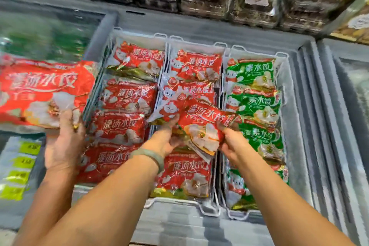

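The red dumpling bag [199,124] is in the air over the middle wire basket [197,45] of the chest freezer [297,146], tilted, with its right end higher than the left. The left hand [163,140], which wears a bracelet, has its fingers curled around the bag's left edge. The right hand [232,142] pinches the lower right corner. So both hands are closed on the same bag.

I judge that the step is to lay this bag into the row of the middle basket. There is a place for it between the red bags at 12 o'clock and the flat red bag [185,173] at 6 o'clock. To do it well, first make the bag level, then lower it with the print up, so that it overlaps like the others. It is better to hold by the edges only, because pressure in the middle may break the frozen dumplings.

At 3 o'clock the next basket holds green dumpling bags [257,104], so the right corner should not go over that divider. At 9 o'clock the left basket holds more red bags [123,126]. Further at 9 o'clock a third hand [63,142] grips a large red bag [40,90]; whose hand it is I cannot tell. At 12 o'clock, behind the freezer, stand stacked egg cartons [205,0].
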{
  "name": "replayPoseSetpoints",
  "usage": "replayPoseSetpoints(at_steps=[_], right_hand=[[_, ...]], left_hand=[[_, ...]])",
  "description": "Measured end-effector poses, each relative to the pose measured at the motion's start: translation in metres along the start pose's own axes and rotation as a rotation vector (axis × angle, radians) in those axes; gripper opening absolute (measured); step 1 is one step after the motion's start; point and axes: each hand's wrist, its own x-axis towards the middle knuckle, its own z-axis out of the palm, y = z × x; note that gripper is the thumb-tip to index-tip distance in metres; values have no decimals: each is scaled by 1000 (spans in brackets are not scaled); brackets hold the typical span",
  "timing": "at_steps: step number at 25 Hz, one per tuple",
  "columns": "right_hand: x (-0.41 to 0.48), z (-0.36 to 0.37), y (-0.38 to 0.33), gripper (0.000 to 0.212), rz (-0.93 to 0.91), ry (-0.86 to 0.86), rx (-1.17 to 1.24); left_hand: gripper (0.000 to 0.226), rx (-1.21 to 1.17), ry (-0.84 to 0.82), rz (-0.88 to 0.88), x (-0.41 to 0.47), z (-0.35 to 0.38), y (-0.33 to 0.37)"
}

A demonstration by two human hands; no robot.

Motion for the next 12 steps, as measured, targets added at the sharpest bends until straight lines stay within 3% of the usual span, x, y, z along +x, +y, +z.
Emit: replayPoseSetpoints(at_steps=[5, 10, 12], right_hand=[[34, 47, -3, 79, 89, -97, -229], [63, 90, 11, 55, 196, -209, -276], [71, 110, 19, 37, 181, -183, -362]], left_hand=[[48, -218, 176, 69, 34, -48, 27], [47, -280, 271, 81, 41, -87, 44], [35, -274, 312, 119, 52, -107, 50]])
